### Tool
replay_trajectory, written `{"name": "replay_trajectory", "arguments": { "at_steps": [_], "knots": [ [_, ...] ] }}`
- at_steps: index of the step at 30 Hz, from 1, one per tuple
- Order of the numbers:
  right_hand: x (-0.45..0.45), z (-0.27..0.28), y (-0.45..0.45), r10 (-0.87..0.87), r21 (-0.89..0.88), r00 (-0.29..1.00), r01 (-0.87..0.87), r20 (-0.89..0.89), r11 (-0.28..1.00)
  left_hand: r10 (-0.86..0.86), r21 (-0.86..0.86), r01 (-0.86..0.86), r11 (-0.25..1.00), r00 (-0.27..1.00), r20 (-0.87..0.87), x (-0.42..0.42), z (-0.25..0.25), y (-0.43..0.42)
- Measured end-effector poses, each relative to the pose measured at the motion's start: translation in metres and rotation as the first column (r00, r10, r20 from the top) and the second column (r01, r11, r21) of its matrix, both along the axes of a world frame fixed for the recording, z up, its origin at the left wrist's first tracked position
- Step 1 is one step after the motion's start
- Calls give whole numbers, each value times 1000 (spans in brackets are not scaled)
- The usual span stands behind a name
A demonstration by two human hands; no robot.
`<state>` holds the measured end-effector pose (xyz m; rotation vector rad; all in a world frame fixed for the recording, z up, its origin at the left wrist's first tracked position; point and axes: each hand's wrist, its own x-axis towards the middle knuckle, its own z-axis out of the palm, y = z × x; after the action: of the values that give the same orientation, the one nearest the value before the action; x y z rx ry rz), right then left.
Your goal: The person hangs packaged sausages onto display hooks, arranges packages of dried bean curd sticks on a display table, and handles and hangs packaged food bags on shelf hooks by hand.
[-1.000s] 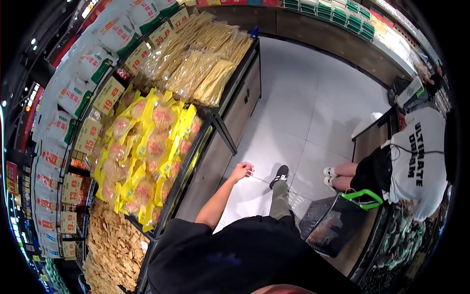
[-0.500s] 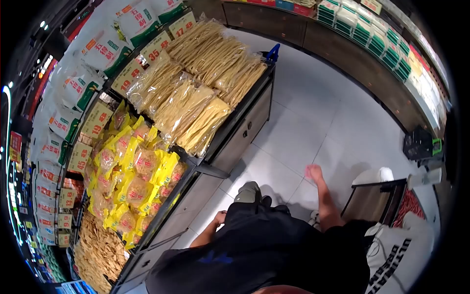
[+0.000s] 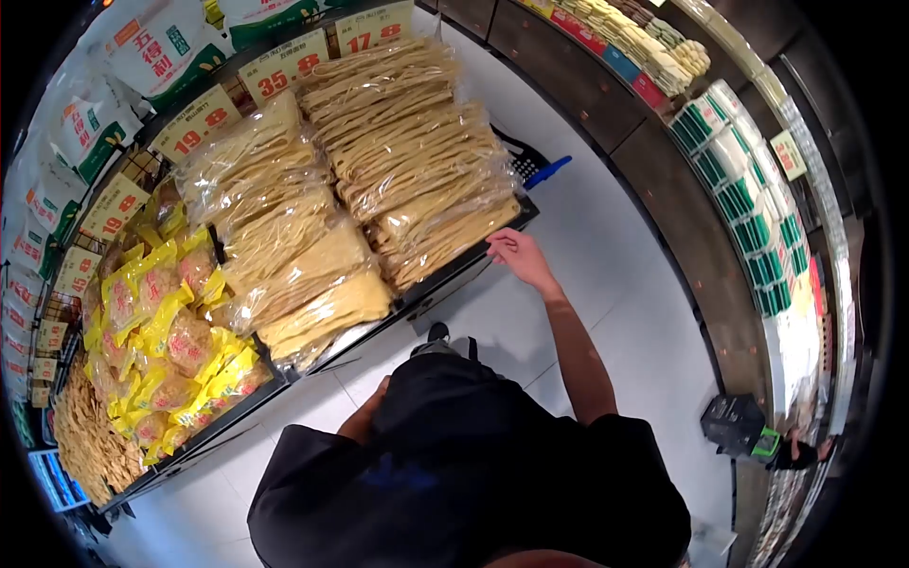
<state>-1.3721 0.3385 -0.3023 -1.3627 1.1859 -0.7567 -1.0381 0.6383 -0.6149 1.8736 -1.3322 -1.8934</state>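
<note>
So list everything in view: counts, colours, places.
Clear plastic packs of long strips: many, pale yellow, upper centre.
Clear plastic bags of round items: many, yellow-edged, left.
Loose flat pieces: many, tan, lower left.
Printed sacks: several, white and green, upper left.
Rectangular price signs: several, cream and red, left.
Stacked packs: many, white and green, right.
Green-handled plastic basket: one, dark, right.
Blue-handled basket: one, dark, centre.
Person: one, dark clothing, far right.
Shirt: one, black, bottom.
Left hand: one, bare, lower centre.
Right hand: one, bare, centre.

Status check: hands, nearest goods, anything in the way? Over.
Right hand looks empty, fingers loosely curled. Left hand low, partly hidden. Bagged sticks nearest right; black rim between.
</note>
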Motion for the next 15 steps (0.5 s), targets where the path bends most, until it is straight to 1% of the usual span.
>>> {"name": "replay_trajectory", "arguments": {
  "at_steps": [1,2,4,5,6,8,9,10,12,13,15],
  "knots": [
    [4,6,-16,59,3,998,-59,35,998,40,12,-40,999,999,5,-11,6,-15],
    [7,17,-28,67,14,997,-68,47,998,81,23,-81,996,997,8,-21,10,-29],
    [12,35,-58,117,-60,992,-114,45,992,155,38,-155,987,988,12,-38,15,-49],
    [11,32,-77,143,-87,989,-139,39,986,186,43,-187,981,982,24,-45,16,-57],
    [12,34,-95,167,-80,985,-164,42,983,214,48,-216,975,976,39,-52,18,-59],
    [19,51,-129,189,-121,982,-185,21,975,274,60,-278,959,959,71,-65,20,-62],
    [21,53,-150,193,-182,981,-184,32,966,307,65,-313,948,948,86,-71,21,-61],
    [25,60,-174,221,-177,975,-212,34,961,343,71,-351,934,934,103,-79,23,-63],
    [33,74,-218,190,-367,980,-195,-50,909,424,87,-438,895,894,142,-97,33,-62],
    [39,75,-240,208,-365,978,-206,-33,908,470,91,-487,869,868,160,-106,38,-64],
    [46,86,-296,253,-590,965,-245,-71,769,558,75,-576,814,811,178,-131,44,-72]
  ]
}}
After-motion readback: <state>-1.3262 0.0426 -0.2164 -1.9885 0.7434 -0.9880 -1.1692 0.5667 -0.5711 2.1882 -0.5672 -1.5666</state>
